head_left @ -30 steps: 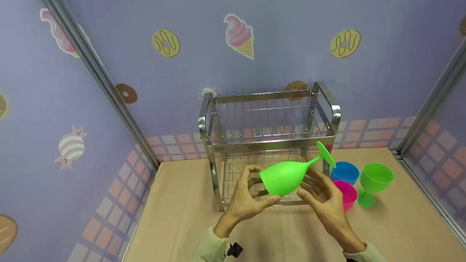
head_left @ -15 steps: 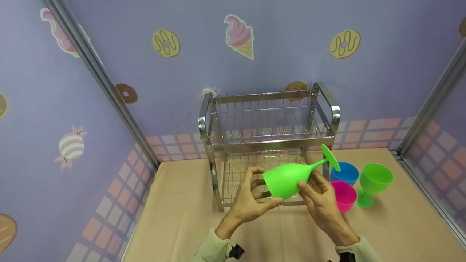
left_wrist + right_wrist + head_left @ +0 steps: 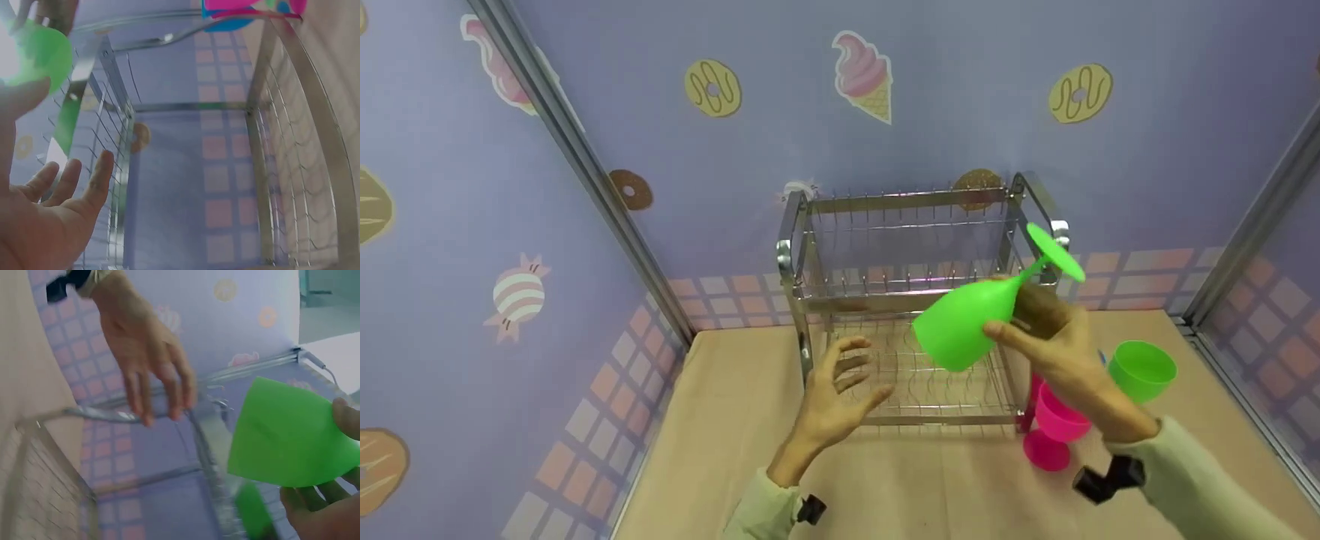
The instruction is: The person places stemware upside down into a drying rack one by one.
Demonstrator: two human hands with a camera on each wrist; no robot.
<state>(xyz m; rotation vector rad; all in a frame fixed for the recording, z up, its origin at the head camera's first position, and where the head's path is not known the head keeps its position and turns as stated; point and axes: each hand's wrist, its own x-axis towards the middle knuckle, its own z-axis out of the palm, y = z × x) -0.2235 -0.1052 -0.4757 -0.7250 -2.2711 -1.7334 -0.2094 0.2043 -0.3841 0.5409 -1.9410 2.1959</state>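
A bright green plastic goblet [image 3: 966,324] hangs tilted in front of the metal dish rack [image 3: 922,301], its mouth down and left, its foot up and right. Thumb and fingers of my right hand [image 3: 1061,341] pinch the bowl near the stem; the right wrist view shows the same goblet [image 3: 287,439] gripped from the side. My left hand [image 3: 832,405] holds nothing, its fingers spread and loosely bent before the rack's lower tier. In the left wrist view that left hand [image 3: 53,219] is apart from the goblet [image 3: 48,56].
Right of the rack stand a pink goblet [image 3: 1063,416] and another green goblet [image 3: 1142,369], both upright on the table [image 3: 735,442]. A blue cup is mostly hidden behind my right hand. Patterned walls with metal posts enclose the table.
My left hand has let go of the green goblet and moved left. My right hand has lifted the goblet up, tilting its mouth further down.
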